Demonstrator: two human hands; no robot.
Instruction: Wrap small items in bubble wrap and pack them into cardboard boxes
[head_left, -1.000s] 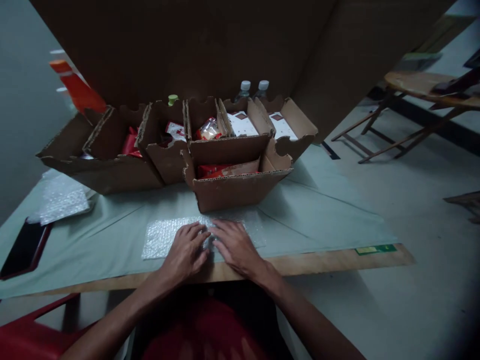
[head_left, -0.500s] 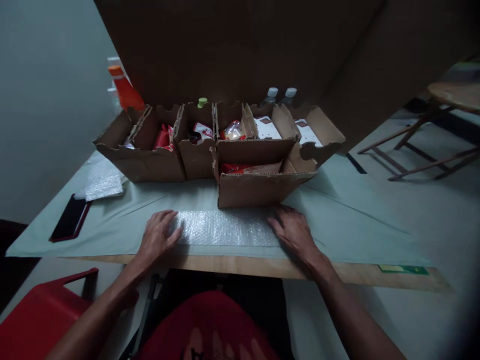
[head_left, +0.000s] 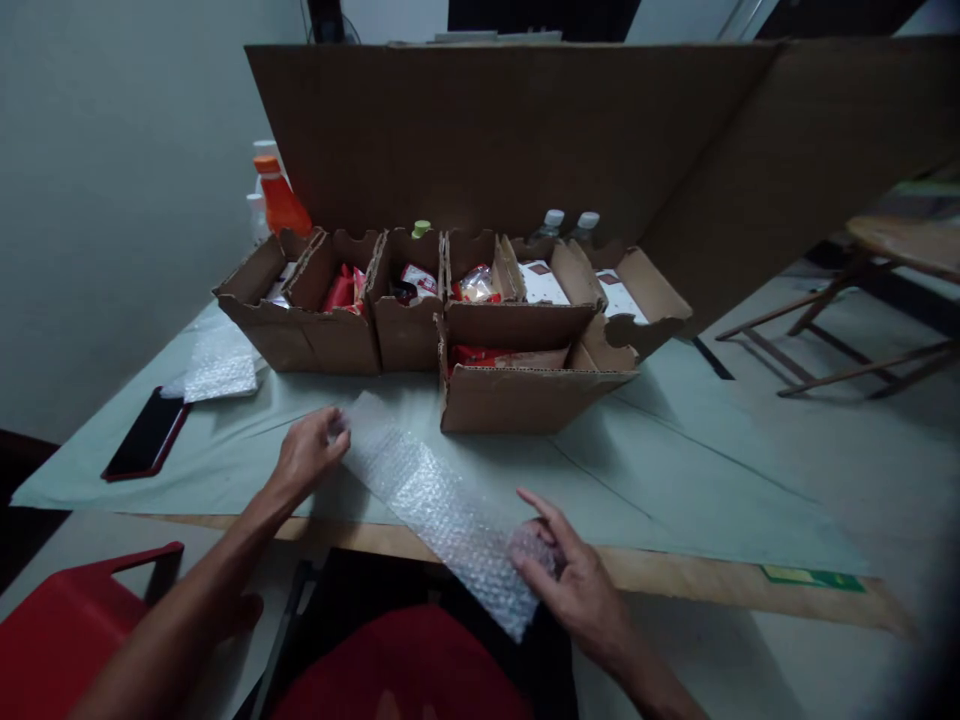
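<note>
A strip of clear bubble wrap slants from the table down past its front edge. My left hand pinches the upper left end of the strip. Around the lower right end, my right hand has its thumb and fingers closed on the edge, the index finger stretched out. Just beyond the strip stands a cardboard box with red packets inside. Part of the strip's right end is hidden behind my right fingers.
A row of cardboard bins with packets stands behind, backed by a tall cardboard panel. An orange bottle is at the back left. On the left lie folded bubble wrap and a phone. A red stool and wooden stool flank the table.
The bubble wrap strip was flat on the table between both hands. Now it is lifted and tilted, its right end drawn toward me over the edge. The view has tipped up slightly.
</note>
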